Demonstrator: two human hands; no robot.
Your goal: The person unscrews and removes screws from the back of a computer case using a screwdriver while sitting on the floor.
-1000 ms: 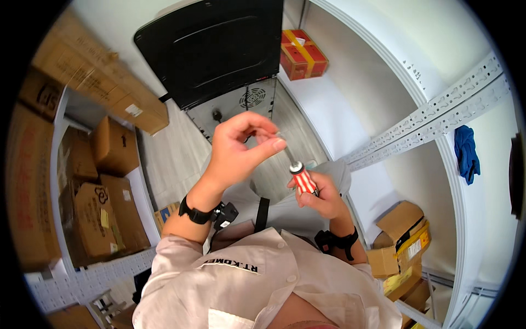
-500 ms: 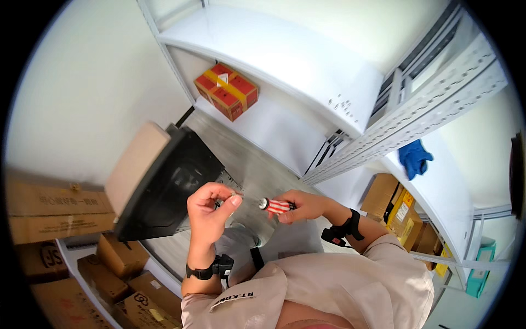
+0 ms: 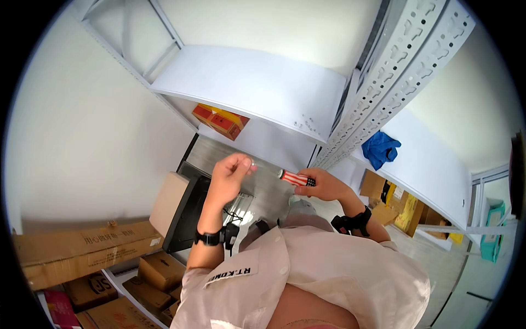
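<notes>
My right hand (image 3: 327,188) grips a short cylinder with red and white stripes (image 3: 295,178), its far end dark with white stars and its black-rimmed end facing left. Whether it is a tool handle or something else, I cannot make out. A short gap away, my left hand (image 3: 229,176) is closed in a pinch. Between its thumb and forefinger sits a tiny pale, shiny piece (image 3: 252,163), too small to name. Both hands are raised in front of my body, below the white shelf (image 3: 235,82), where several small metallic bits (image 3: 307,124) lie scattered near its edge.
A perforated metal post (image 3: 392,77) rises beside the shelf. Blue cloth or a glove (image 3: 382,149) rests on the right shelf, above opened cartons (image 3: 402,205). A red and yellow box (image 3: 220,122) sits lower. Brown cartons (image 3: 93,249) and a black-and-beige object (image 3: 178,211) are at left.
My view has shifted, and both hands now appear higher in it, nearer the shelf. The striped cylinder and the tiny piece are still held, with a gap between them.
</notes>
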